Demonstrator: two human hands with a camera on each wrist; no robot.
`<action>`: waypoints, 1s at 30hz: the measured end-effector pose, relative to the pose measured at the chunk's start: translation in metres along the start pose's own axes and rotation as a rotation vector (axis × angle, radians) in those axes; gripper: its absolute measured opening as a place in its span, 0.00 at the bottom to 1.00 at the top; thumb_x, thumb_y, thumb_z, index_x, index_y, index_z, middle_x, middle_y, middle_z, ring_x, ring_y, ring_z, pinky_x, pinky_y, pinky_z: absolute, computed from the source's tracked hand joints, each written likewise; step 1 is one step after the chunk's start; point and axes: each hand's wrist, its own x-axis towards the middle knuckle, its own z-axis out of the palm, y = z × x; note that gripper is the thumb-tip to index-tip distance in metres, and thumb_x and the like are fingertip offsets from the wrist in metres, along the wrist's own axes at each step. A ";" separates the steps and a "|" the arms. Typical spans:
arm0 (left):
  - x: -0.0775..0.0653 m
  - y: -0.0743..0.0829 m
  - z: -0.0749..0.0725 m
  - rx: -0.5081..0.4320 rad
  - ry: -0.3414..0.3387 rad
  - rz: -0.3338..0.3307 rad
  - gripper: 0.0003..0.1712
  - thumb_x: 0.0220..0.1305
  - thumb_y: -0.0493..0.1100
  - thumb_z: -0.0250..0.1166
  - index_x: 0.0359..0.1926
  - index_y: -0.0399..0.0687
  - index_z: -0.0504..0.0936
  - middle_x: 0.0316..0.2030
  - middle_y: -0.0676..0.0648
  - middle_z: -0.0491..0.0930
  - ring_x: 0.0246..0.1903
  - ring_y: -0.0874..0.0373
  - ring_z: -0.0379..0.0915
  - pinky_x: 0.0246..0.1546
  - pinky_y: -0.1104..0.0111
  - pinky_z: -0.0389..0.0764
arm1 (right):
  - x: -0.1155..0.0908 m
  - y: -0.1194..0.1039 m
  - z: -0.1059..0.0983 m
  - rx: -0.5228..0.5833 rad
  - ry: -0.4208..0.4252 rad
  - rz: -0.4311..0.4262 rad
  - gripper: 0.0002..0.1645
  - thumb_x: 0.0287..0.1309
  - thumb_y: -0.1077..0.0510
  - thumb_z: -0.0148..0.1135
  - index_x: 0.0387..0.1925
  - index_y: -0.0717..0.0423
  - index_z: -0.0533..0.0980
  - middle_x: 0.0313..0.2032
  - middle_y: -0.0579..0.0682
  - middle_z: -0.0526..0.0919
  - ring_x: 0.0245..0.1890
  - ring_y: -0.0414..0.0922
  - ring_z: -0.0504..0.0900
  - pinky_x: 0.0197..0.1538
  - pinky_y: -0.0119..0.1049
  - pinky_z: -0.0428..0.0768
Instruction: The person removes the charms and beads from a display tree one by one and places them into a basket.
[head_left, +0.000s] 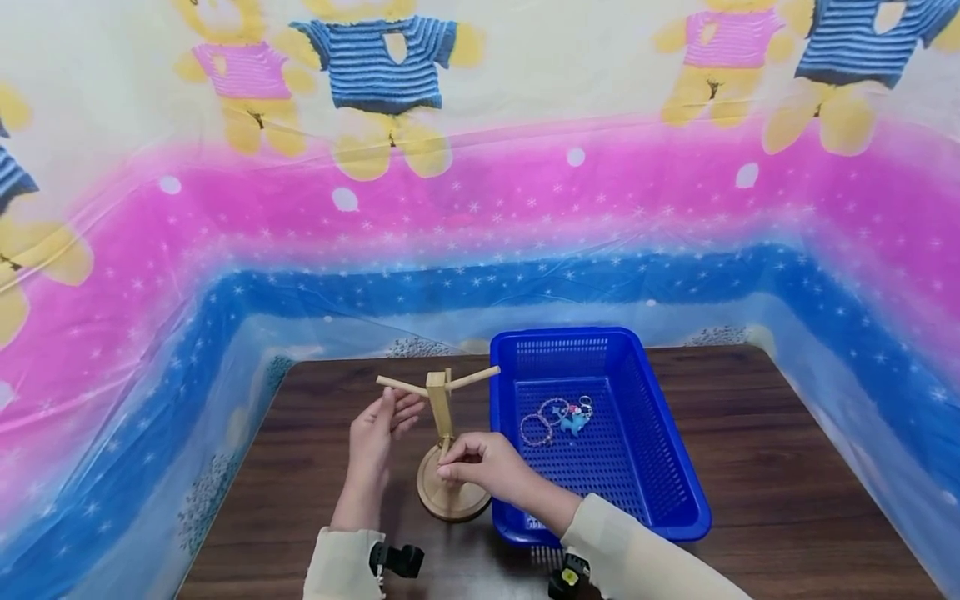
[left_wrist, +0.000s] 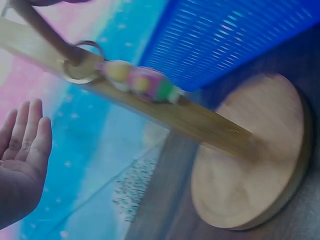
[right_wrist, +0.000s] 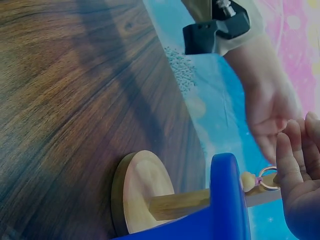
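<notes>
A wooden stand [head_left: 440,408] with a round base and several pegs rises between the hands. From a peg facing the person hangs a keychain [left_wrist: 142,82], its metal ring around the peg and its colourful beads against the post. My right hand [head_left: 487,467] pinches the front end of that peg [left_wrist: 45,32] between thumb and forefinger. Beside the left peg [head_left: 401,385], my left hand [head_left: 377,429] is raised, fingers loosely extended, holding nothing. The left wrist view shows its fingers straight at the left edge. In the right wrist view the keychain's ring sits close to the right fingers.
Right of the stand, a blue plastic basket [head_left: 663,433] holds pink beaded bracelets [head_left: 536,429] and a keychain with a blue figure [head_left: 573,423]. Its near left rim lies under the right forearm. The dark wooden table [head_left: 757,467] is backed by a printed cloth [head_left: 525,200].
</notes>
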 end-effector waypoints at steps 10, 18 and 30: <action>-0.012 0.041 0.007 -0.142 0.020 0.107 0.15 0.79 0.48 0.54 0.40 0.53 0.86 0.31 0.56 0.88 0.33 0.66 0.87 0.42 0.76 0.89 | 0.000 0.002 -0.001 -0.006 -0.002 -0.028 0.11 0.63 0.67 0.66 0.40 0.77 0.80 0.38 0.75 0.84 0.30 0.30 0.82 0.40 0.29 0.89; -0.009 0.057 0.017 0.165 0.122 0.110 0.10 0.73 0.38 0.61 0.32 0.50 0.83 0.22 0.60 0.83 0.24 0.69 0.83 0.34 0.77 0.87 | 0.000 0.000 -0.001 0.000 -0.002 -0.029 0.11 0.64 0.67 0.66 0.40 0.77 0.80 0.38 0.76 0.84 0.29 0.29 0.82 0.39 0.25 0.87; -0.006 0.055 0.015 0.414 0.095 0.185 0.19 0.76 0.41 0.59 0.27 0.34 0.80 0.18 0.62 0.78 0.20 0.70 0.78 0.30 0.78 0.85 | -0.001 -0.001 0.000 0.020 0.002 -0.027 0.11 0.63 0.68 0.66 0.40 0.77 0.80 0.38 0.76 0.83 0.29 0.29 0.83 0.38 0.23 0.86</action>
